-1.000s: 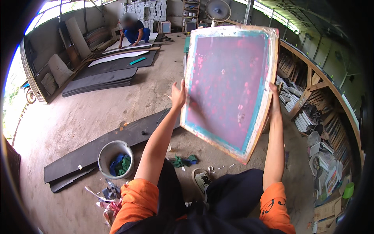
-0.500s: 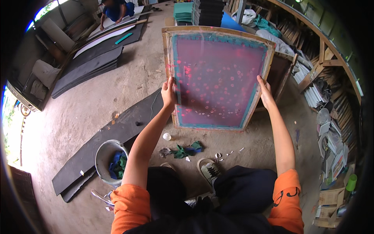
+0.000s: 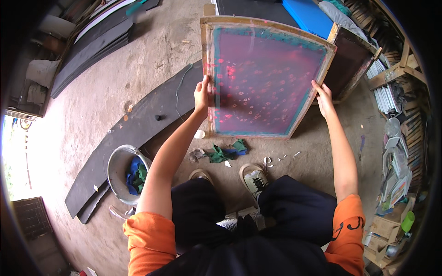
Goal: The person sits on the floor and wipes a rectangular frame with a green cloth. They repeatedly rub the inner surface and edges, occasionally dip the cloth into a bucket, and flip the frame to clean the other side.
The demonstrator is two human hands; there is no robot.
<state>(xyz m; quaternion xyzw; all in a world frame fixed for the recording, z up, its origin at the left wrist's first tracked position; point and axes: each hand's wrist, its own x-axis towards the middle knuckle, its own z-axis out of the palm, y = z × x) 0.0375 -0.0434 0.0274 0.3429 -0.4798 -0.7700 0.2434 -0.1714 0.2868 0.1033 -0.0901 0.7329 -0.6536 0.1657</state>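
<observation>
A large wooden-framed printing screen (image 3: 269, 83), with purplish mesh, a teal border and many small pink and white flower-like marks, is held up in front of me by its two side edges. My left hand (image 3: 201, 95) grips the left side of the frame. On the opposite edge, my right hand (image 3: 324, 97) is closed round the frame, thumb on the near face. The fingers behind the frame are partly hidden. Just behind and to the right leans a second, dark framed screen (image 3: 351, 64).
A grey bucket (image 3: 115, 181) with blue and green rags stands at left beside long black sheets (image 3: 138, 119). Rags (image 3: 222, 153), a white cup (image 3: 199, 134) and scraps lie near my shoes. Plastic items (image 3: 396, 170) and a green cup (image 3: 408, 221) line the right side.
The view has tipped downward. The screen sits slightly farther right and is turned a little, showing more of the dark screen behind. Both hands keep their hold.
</observation>
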